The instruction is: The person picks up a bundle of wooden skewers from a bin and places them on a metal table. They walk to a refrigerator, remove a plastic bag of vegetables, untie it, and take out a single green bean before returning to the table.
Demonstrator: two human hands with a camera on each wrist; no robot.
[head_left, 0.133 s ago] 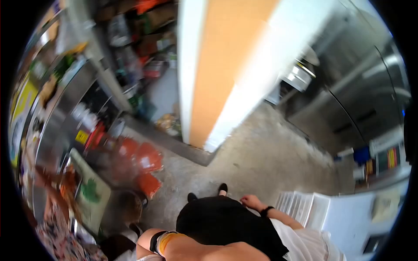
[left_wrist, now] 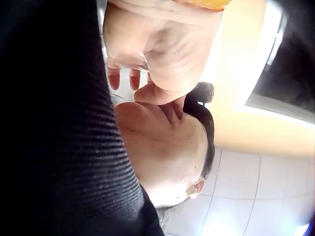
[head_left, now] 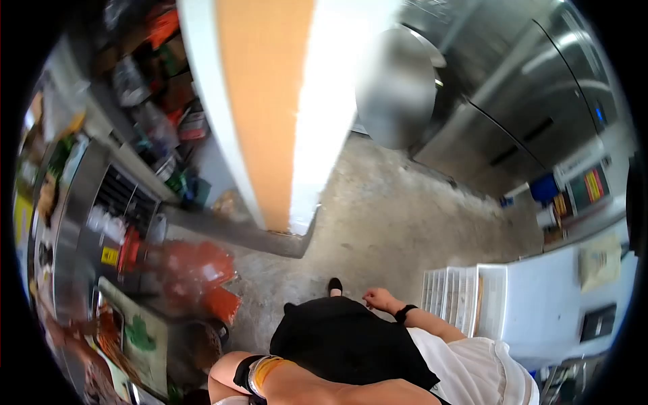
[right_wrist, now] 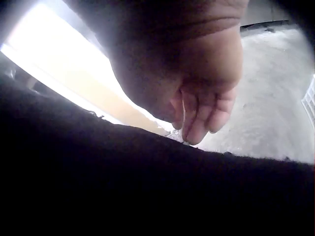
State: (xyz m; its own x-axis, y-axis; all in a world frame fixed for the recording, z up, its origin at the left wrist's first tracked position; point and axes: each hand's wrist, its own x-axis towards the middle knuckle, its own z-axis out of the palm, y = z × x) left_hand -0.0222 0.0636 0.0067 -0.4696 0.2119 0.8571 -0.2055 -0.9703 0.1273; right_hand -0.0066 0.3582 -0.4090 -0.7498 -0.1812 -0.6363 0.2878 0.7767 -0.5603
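Think of the wide view from the head as a clock. The person's bare right hand is near five o'clock. Its fingers are a little bent and loose, and I see nothing in them. A black cloth band goes around its wrist. The hand is just beside the big, soft, black garment that the person wears at six o'clock. I can't tell if they touch. A small black shoe peeks out past the garment, on the rough grey floor.

In the left wrist view, the bare left hand is up close to the person's face. Its fingers are loosely bent too, and I can't see them hold anything. A yellow-orange band is on that wrist.

Back on the big clock, a white rack with slats is at four o'clock. A big, shiny, silver metal cabinet is at two o'clock. A round, blurry, silver thing is at one o'clock. A tall orange and white wall is at eleven o'clock. Red see-through plastic is at eight o'clock.
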